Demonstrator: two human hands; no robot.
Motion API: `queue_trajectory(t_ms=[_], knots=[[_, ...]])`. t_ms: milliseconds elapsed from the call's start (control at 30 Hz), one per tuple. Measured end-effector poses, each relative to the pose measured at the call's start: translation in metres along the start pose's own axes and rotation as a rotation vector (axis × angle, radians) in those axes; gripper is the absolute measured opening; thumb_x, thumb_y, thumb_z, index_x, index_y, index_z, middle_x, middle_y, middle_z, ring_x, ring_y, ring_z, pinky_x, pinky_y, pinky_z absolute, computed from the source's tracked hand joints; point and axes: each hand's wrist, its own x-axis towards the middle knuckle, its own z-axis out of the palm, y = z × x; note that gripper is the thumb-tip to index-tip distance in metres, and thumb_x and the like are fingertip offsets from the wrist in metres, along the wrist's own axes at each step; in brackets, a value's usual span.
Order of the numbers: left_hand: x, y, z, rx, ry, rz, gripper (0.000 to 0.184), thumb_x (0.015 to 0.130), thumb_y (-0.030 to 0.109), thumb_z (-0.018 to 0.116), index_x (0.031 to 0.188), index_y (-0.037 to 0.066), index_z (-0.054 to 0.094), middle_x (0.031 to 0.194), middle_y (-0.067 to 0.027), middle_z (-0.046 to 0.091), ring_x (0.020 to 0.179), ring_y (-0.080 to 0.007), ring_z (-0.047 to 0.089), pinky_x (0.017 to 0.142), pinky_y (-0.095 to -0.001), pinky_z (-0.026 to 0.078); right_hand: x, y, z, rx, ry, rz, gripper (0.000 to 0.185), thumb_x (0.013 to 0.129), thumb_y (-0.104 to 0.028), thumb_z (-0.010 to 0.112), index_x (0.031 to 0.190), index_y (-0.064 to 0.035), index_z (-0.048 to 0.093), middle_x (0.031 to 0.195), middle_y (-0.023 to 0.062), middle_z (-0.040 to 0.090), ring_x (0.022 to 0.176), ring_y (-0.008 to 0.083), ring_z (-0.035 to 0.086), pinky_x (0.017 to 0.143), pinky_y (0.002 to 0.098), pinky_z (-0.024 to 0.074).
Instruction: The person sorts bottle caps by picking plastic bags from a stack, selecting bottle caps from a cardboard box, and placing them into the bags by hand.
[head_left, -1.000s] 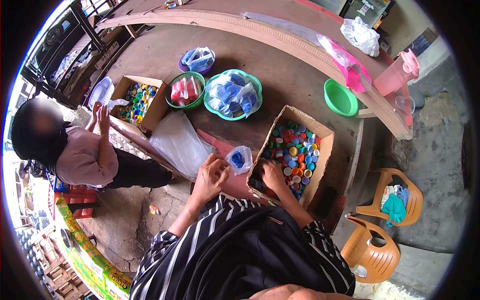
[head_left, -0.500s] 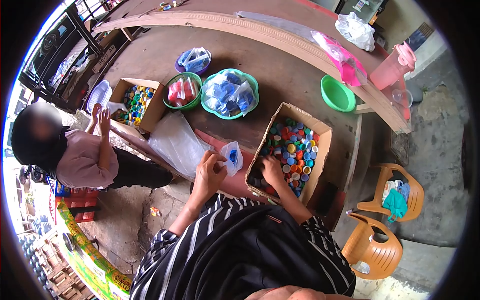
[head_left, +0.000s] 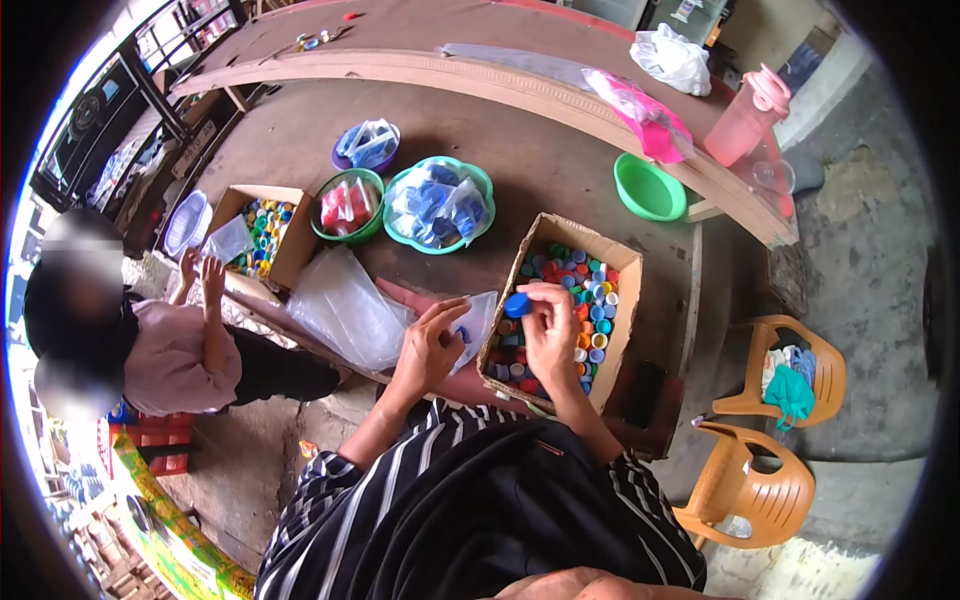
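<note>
My right hand (head_left: 553, 330) is raised over the left side of a cardboard box (head_left: 627, 290) of coloured bottle caps (head_left: 598, 313), pinching a blue cap (head_left: 517, 305) between its fingertips. Left of the box, my left hand (head_left: 428, 348) is beside a small clear bag (head_left: 481, 318) with something blue inside. Its fingers are curled at the bag's edge; whether they grip the plastic cannot be made out. Flat clear plastic bags (head_left: 345, 305) lie to the left of that hand.
A turquoise basin (head_left: 393, 232) of bagged blue caps, a green basket (head_left: 345, 237) with red ones and a second cap box (head_left: 297, 240) stand beyond. A co-worker (head_left: 180, 345) stands at left. Right are a green basin (head_left: 650, 190) and orange chairs (head_left: 750, 490).
My right hand has come up out of the box with a blue cap. The small bag now appears more spread out beside my left hand. The view has shifted slightly.
</note>
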Motion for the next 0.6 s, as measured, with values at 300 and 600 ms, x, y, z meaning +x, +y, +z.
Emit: queue_trajectory(t_ms=[300, 600], knots=[[-0.004, -0.006, -0.008, 0.022, 0.068, 0.016, 0.047, 0.075, -0.008, 0.058, 0.121, 0.000, 0.064, 0.123, -0.0133, 0.066, 0.065, -0.0172, 0.060, 0.063, -0.0281, 0.049, 0.021, 0.035, -0.016, -0.324, -0.091, -0.010, 0.014, 0.090, 0.002, 0.061, 0.103, -0.0018, 0.065, 0.106, 0.0104, 0.067, 0.096, 0.0230, 0.067, 0.085, 0.0332, 0.0519], [-0.006, -0.013, -0.021, 0.004, 0.079, -0.061, 0.048, 0.074, -0.010, 0.056, 0.120, 0.001, 0.066, 0.122, -0.0122, 0.066, 0.069, -0.0138, 0.059, 0.065, -0.0267, 0.049, -0.064, 0.181, -0.096, -1.234, -0.197, 0.527, 0.087, 0.077, -0.036, 0.081, 0.148, -0.0129, 0.036, 0.150, 0.0216, 0.032, 0.138, 0.0432, 0.033, 0.106, 0.0593, 0.0343]])
